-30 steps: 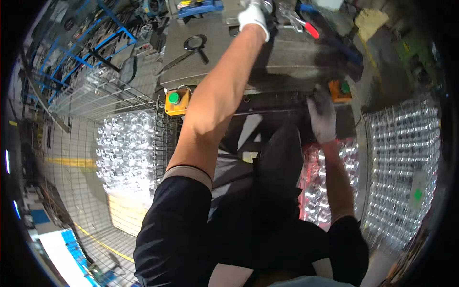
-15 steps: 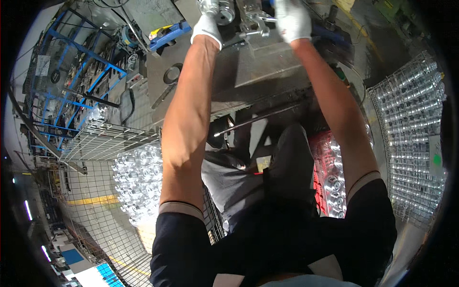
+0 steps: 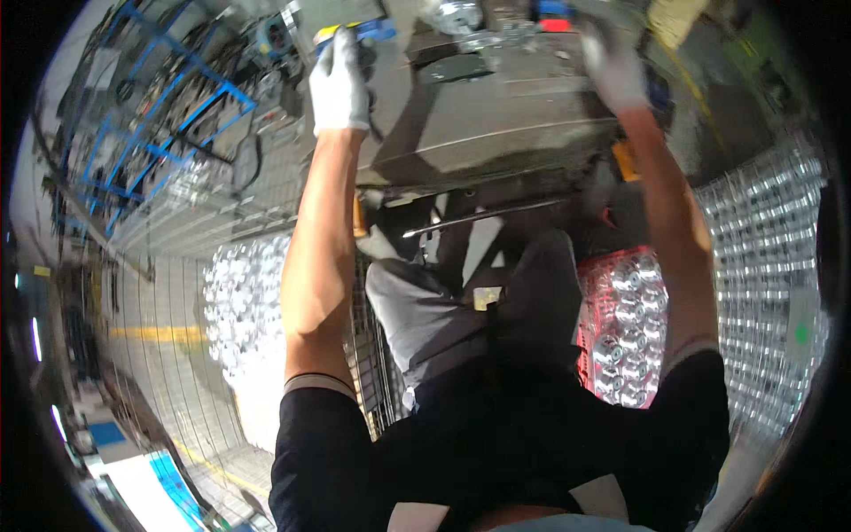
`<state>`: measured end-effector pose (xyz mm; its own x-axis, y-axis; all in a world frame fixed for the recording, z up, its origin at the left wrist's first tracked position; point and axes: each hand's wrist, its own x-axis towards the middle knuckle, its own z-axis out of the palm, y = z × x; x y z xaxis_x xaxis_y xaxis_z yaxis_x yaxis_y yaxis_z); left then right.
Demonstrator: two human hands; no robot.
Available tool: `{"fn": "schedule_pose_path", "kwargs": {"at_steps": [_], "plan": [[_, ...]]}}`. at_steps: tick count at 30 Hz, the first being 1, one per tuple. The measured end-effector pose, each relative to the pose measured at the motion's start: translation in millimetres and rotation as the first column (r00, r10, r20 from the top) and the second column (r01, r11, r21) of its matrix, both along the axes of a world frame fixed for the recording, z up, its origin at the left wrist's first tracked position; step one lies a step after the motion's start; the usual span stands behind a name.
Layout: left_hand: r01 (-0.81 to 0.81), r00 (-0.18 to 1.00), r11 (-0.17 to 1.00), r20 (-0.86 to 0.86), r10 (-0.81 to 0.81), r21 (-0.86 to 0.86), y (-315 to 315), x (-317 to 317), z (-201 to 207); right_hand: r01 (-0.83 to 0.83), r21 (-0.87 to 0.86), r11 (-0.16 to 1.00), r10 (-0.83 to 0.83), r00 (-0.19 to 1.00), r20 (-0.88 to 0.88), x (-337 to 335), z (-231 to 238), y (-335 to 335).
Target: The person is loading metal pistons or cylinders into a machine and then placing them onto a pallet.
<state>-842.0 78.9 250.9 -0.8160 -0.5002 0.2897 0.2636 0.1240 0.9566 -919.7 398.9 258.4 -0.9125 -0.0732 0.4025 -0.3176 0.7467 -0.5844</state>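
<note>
My left hand [image 3: 339, 84], in a white glove, is raised at the left of the metal work table [image 3: 470, 115]. Its fingers point away from me beside a blue and yellow block [image 3: 368, 32], with nothing seen in them; whether they touch the block is unclear. On the right, my white-gloved right hand [image 3: 613, 71] reaches over the far part of the table, its fingers smeared by motion. Between the hands, at the top edge, a shiny round metal part [image 3: 456, 16] sits at a fixture, with a red and blue piece [image 3: 555, 18] to its right.
Left of my legs, a wire basket [image 3: 151, 301] holds many shiny metal parts [image 3: 244, 301]. A red crate [image 3: 585, 341] with similar parts stands at my right. Farther right is a tall wire cage [image 3: 762, 266] of stacked parts. A blue rack [image 3: 177, 53] stands at far left.
Both hands have moved apart: the left one off the round metal part to the left, the right one away from the fixture to the right. The view has shifted slightly.
</note>
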Motion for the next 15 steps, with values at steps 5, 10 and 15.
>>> {"fn": "schedule_pose_path", "kwargs": {"at_steps": [5,10,15], "plan": [[-0.162,0.986,0.878,-0.042,0.16,-0.451,-29.0,129.7,-10.6,-0.022,0.235,0.972,0.079,0.969,-0.236,74.2,-60.3,114.6],[0.037,0.964,0.479,0.158,0.214,-0.877,-29.3,190.6,-78.4,0.079,0.33,0.941,-0.056,0.995,-0.08,82.0,-123.3,119.7],[0.137,0.929,0.351,0.244,0.279,-0.926,-16.7,199.0,-103.6,0.122,0.571,0.812,-0.065,0.991,-0.118,86.7,-135.4,125.0]]}}
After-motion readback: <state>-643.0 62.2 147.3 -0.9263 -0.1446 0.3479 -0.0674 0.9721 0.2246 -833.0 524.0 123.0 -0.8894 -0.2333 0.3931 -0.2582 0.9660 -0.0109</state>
